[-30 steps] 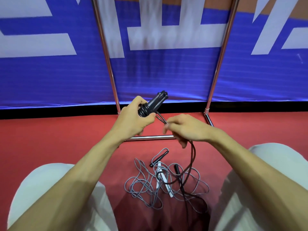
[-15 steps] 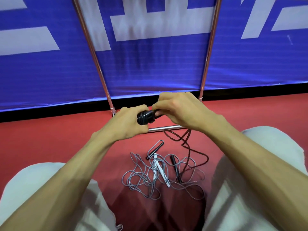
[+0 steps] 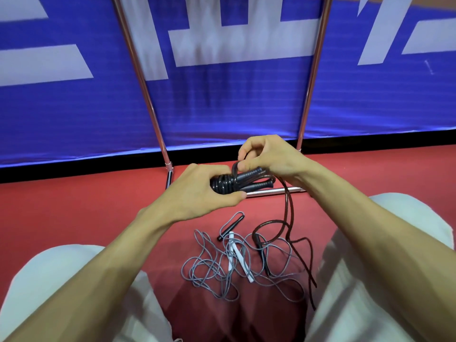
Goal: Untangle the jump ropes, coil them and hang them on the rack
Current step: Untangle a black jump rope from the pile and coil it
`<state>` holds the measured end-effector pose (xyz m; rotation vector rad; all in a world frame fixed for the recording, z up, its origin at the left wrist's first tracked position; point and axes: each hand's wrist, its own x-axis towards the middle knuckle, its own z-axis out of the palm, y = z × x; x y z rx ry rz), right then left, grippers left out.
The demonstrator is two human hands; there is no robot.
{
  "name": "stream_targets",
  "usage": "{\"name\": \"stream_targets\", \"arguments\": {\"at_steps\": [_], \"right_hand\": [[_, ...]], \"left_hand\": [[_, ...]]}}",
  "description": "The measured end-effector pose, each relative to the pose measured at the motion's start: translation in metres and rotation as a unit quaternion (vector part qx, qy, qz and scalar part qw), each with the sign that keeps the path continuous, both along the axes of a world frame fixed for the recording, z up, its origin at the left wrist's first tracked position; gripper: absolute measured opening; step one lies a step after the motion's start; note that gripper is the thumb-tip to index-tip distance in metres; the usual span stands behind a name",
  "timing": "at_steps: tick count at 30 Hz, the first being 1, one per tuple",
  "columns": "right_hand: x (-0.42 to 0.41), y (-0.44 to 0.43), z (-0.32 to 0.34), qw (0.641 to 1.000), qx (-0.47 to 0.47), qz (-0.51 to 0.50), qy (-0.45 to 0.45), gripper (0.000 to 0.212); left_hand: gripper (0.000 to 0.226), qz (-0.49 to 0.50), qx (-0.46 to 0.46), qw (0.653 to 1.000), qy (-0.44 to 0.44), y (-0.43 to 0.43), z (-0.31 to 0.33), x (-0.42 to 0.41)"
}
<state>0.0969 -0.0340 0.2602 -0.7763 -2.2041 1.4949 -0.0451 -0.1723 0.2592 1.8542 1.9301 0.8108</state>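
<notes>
Black jump rope (image 3: 287, 208) is mid-coil, held up in front of the rack (image 3: 271, 191) above the red floor (image 3: 74, 206). Its two handles (image 3: 254, 180) lie side by side pointing right, with several turns of cord wound round their left end. Grey jump ropes (image 3: 209, 270) sit in a loose tangle on the floor between the knees, with white handles (image 3: 237, 257) and a slim black handle (image 3: 230, 225) mixed in. Nothing hangs on the part of the rack that shows.

Risks, as I judge them:
- **Left:** only the thumb and fingers keep the turns on the bundle. If the pressure eases, they likely spring loose.
- **Centre:** the black tail drops to the floor and loops across the right side of the grey pile. Pulling in more slack could drag grey cord up with it or knot the ropes again.
- **Right:** the loop over the handles could slide off their free ends if laid slack.

Grips:
- **Left hand (image 3: 209, 191):** grip closed round the wound end of the bundle, thumb underneath and fingers over the top.
- **Right hand (image 3: 271, 156):** grip also closed, thumb and forefinger pinching the black cord just above the handles, other fingers curled. The cord runs from that pinch down to the floor.
</notes>
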Motion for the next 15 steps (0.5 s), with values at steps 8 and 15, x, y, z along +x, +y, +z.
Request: {"name": "stream_targets", "arguments": {"at_steps": [8,15], "right_hand": [[-0.011,-0.009,-0.009,0.997,0.074,0.018,0.020,0.023],[-0.007,-0.027,-0.004,0.981,0.081,0.113,-0.132,0.030]], "left_hand": [[0.062,0.062,0.027,0.980,-0.186,-0.002,0.014,-0.002],[0.020,0.089,0.043,0.982,-0.164,0.006,0.006,-0.011]]}}
